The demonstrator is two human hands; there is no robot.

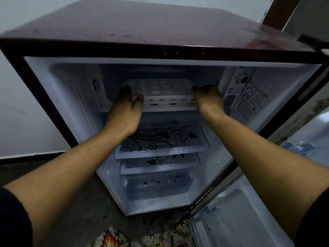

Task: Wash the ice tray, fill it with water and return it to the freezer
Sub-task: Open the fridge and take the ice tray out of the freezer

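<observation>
A white ice tray (160, 90) lies flat, partly inside the freezer compartment (114, 75) at the top of the open fridge. Its front edge sticks out over the compartment's lip. My left hand (124, 107) holds the tray's left end, fingers reaching along the side and the thumb on the front rim. My right hand (208, 98) grips the right end with its fingers curled over the edge. Whether the tray's cells hold water I cannot tell in the dim light.
The dark red fridge top (142, 24) overhangs the opening. Below the freezer are two glass shelves with a floral print (160, 138) and a crisper drawer (156, 188). The open door (240, 211) stands at the right, a thermostat panel (242, 79) on the inner right wall, a patterned rug (142, 237) on the floor.
</observation>
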